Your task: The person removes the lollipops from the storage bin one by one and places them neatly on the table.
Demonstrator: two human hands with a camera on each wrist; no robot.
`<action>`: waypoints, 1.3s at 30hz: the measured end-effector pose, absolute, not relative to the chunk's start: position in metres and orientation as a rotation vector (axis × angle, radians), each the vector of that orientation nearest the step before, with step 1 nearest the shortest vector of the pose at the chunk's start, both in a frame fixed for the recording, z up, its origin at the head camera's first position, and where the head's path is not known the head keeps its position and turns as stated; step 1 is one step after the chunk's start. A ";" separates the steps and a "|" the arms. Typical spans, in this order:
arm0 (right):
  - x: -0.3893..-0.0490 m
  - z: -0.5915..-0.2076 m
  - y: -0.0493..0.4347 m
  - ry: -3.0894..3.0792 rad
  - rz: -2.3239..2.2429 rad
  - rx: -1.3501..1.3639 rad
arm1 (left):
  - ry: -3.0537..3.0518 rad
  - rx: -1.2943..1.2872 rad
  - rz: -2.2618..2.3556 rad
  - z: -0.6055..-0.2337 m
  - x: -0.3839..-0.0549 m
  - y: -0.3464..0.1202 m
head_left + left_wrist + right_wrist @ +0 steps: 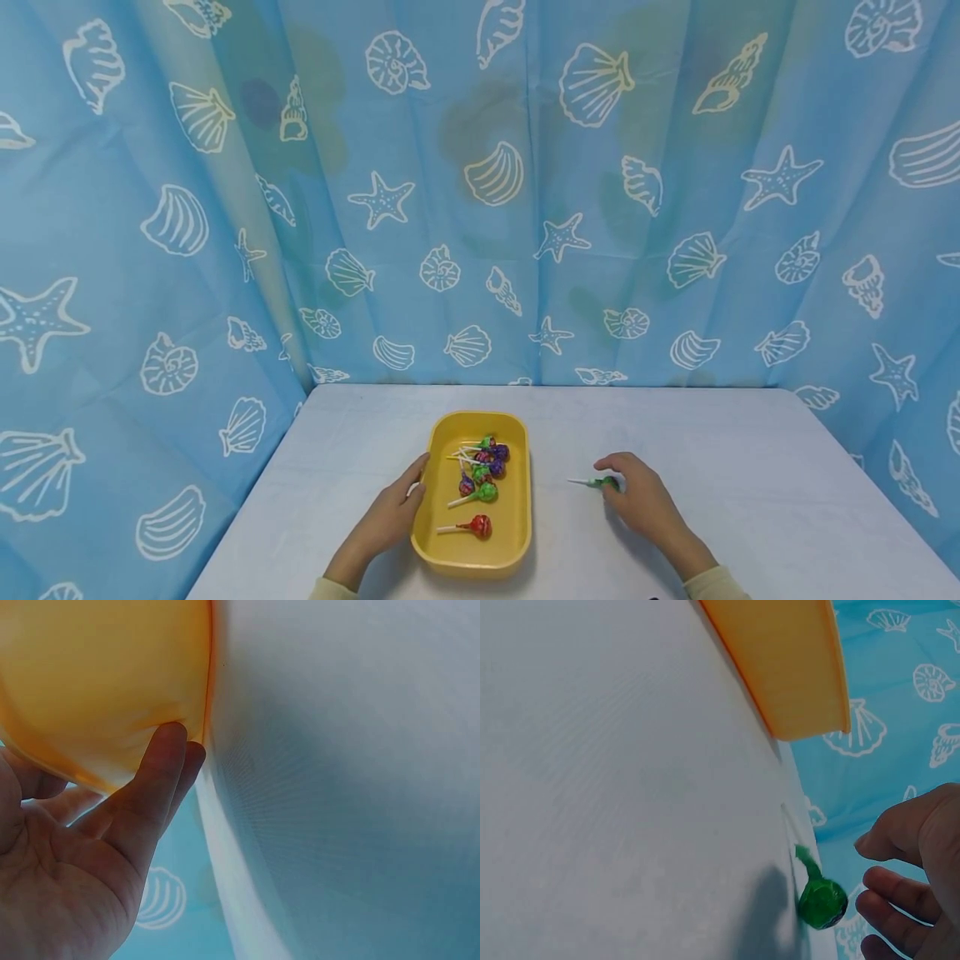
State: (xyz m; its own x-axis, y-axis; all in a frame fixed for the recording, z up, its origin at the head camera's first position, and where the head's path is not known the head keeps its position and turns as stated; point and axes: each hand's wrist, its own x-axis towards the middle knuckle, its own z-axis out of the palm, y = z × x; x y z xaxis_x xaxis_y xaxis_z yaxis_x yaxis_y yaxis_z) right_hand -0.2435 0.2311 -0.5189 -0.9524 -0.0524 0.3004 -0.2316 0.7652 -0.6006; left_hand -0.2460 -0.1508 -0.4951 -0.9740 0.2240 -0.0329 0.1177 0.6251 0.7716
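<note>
A yellow tray (pixel 517 500) holds several wrapped lollipops, among them a red one (pixel 481 526) at the near end and a green one (pixel 487 492) above it. Purple and green ones (pixel 495 454) lie bunched farther back. My left hand (pixel 390 512) touches the tray's left side, its fairly straight fingers (pixel 161 754) against the outer wall. To the right of the tray, a single green lollipop (pixel 823 904) lies on the table, stick toward the tray. My right hand (pixel 641 500) hovers over its head, thumb and fingers spread; a gap shows between them and the candy in the right wrist view.
A white cloth covers the table (pixel 750 467). Behind it and along both sides hangs a blue curtain (pixel 450 208) printed with white seashells and starfish.
</note>
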 end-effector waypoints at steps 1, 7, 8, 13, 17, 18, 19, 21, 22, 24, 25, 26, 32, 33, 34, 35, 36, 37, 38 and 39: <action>-0.243 -0.518 0.230 -2.689 0.968 0.226 | 2.717 0.283 1.276 -0.495 -0.246 -0.151; -0.239 -0.505 0.218 -2.681 1.014 0.260 | 2.717 0.292 1.271 -0.496 -0.246 -0.151; -0.238 -0.503 0.215 -2.684 1.019 0.270 | 2.718 0.298 1.270 -0.496 -0.246 -0.151; -0.236 -0.497 0.206 -2.659 1.001 0.345 | 2.715 0.300 1.274 -0.497 -0.246 -0.152; -0.235 -0.495 0.201 -2.634 0.989 0.388 | 2.717 0.292 1.272 -0.498 -0.247 -0.152; -0.235 -0.495 0.200 -2.636 0.983 0.388 | 2.719 0.298 1.272 -0.498 -0.247 -0.152; -0.235 -0.494 0.198 -2.635 0.985 0.392 | 2.721 0.303 1.271 -0.498 -0.247 -0.152; -0.233 -0.492 0.195 -2.643 0.989 0.397 | 2.724 0.307 1.268 -0.498 -0.247 -0.152; -0.233 -0.491 0.193 -2.648 0.993 0.396 | 2.723 0.309 1.268 -0.498 -0.247 -0.152; -0.231 -0.489 0.188 -2.665 1.011 0.390 | 2.721 0.302 1.267 -0.498 -0.247 -0.153; -0.231 -0.487 0.186 -2.670 1.024 0.392 | 2.721 0.303 1.268 -0.498 -0.247 -0.153; -0.230 -0.486 0.184 -2.676 1.036 0.391 | 2.721 0.302 1.268 -0.498 -0.247 -0.153; -0.228 -0.481 0.171 -2.675 1.041 0.458 | 2.715 0.319 1.274 -0.499 -0.247 -0.153; -0.228 -0.480 0.169 -2.675 1.034 0.469 | 2.712 0.319 1.276 -0.499 -0.248 -0.153; -0.228 -0.480 0.167 -2.677 1.028 0.473 | 2.708 0.318 1.277 -0.499 -0.248 -0.153; -0.228 -0.479 0.165 -2.675 1.030 0.487 | 2.707 0.321 1.281 -0.499 -0.248 -0.153; -0.228 -0.479 0.163 -2.678 1.034 0.500 | 2.703 0.320 1.284 -0.499 -0.248 -0.153; -0.229 -0.478 0.161 -2.683 1.039 0.513 | 2.704 0.320 1.284 -0.499 -0.248 -0.153; -0.229 -0.478 0.159 -2.687 1.042 0.530 | 2.702 0.316 1.285 -0.498 -0.248 -0.153; -0.229 -0.477 0.157 -2.690 1.047 0.549 | 2.705 0.317 1.285 -0.498 -0.248 -0.153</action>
State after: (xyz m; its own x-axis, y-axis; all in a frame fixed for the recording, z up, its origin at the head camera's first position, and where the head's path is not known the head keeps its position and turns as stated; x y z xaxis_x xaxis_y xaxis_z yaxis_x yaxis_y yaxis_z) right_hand -0.2288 0.1572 -0.4772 -0.9103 -0.2668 0.3164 -0.4105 0.6798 -0.6078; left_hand -0.2481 -0.1529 -0.4980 -0.9694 0.2439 -0.0274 0.1328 0.6152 0.7771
